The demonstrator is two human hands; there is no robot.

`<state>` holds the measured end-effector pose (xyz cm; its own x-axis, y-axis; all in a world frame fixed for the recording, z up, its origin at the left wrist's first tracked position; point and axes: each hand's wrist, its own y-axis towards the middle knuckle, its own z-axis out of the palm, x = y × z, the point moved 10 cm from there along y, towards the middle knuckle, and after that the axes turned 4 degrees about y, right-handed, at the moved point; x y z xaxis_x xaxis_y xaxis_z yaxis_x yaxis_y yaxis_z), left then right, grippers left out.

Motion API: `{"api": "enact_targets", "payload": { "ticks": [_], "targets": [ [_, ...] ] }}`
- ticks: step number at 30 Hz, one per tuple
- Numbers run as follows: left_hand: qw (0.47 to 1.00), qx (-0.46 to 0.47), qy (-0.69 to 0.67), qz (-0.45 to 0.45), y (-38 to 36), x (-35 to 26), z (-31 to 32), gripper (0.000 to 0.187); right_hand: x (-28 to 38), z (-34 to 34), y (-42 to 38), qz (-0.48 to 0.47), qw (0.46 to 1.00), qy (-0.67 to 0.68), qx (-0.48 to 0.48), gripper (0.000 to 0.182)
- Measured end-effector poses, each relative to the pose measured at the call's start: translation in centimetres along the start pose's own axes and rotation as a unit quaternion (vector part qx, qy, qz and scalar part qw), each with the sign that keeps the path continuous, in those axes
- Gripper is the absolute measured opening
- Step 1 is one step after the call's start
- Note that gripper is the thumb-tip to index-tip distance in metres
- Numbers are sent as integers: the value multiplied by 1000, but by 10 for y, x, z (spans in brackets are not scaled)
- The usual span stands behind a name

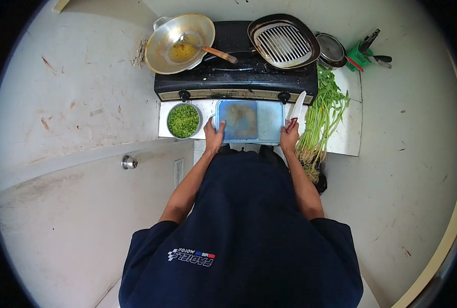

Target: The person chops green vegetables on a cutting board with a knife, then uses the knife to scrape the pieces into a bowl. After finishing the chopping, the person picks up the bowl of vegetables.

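Note:
A blue cutting board (270, 119), with a worn, stained patch on its left part, lies in front of me at the counter's front edge. My left hand (214, 136) grips its left edge, thumb on top. At the right edge, my right hand (289, 138) is closed around the dark red handle of a knife (299, 104) and also touches the board. The knife's pale blade points up and away from me. Just left of the board stands a round bowl of chopped greens (183, 121). Long-stemmed leafy greens with roots (321, 118) lie to the right.
Behind the board is a black gas stove (228, 82). On it sit a wok (156, 49) with a wooden-handled utensil (219, 53) and a ridged grill pan (284, 43). Farther right are a small pan (331, 50) and a green basket of utensils (358, 57). Walls close in on both sides.

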<state>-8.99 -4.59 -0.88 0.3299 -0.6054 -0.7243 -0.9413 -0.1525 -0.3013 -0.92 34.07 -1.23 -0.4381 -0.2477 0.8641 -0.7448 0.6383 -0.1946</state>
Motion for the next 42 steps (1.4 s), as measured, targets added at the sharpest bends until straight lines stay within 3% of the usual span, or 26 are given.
{"api": "enact_targets", "payload": {
  "ticks": [3,6,9,10,12,13,14,16,18,22,25,27,30,33,42],
  "targets": [
    [997,59,-45,-1,11,8,2,87,12,7,1,-69,996,52,23,40],
    [990,86,-111,14,7,0,-4,81,12,1,-5,-55,996,55,43,29],
    [994,73,-83,16,-2,-9,-9,75,25,-12,-18,-36,997,50,54,25],
    [998,37,-40,45,4,2,-8,70,28,-16,-22,-26,997,46,57,25],
    [993,-36,45,99,12,18,-4,60,45,-15,-30,-115,989,34,87,26],
    [993,-33,25,111,6,-1,-10,53,55,-15,-35,-158,982,28,102,26],
    [992,-30,4,123,0,-20,-16,47,51,-6,-36,-119,979,28,162,31],
    [988,-25,-25,151,-10,-65,-28,33,61,10,-36,-145,960,-29,236,32],
    [975,-11,4,224,-12,-91,-27,34,76,29,-36,-180,937,-54,293,36],
    [943,26,84,320,-16,-117,-12,37,90,82,-27,-144,893,-122,409,40],
    [915,67,152,367,-12,-111,9,47,112,116,-15,-161,879,-109,436,44],
    [899,96,192,382,-11,-106,18,57,119,135,-6,-198,869,-94,445,50],
    [898,104,272,330,3,-96,21,66,126,147,5,-231,866,-121,427,56],
    [889,92,324,311,15,-86,22,68,152,137,-4,-326,863,-120,368,51],
    [895,74,341,279,23,-78,21,70,154,139,-10,-419,830,-254,267,53]
  ]
}}
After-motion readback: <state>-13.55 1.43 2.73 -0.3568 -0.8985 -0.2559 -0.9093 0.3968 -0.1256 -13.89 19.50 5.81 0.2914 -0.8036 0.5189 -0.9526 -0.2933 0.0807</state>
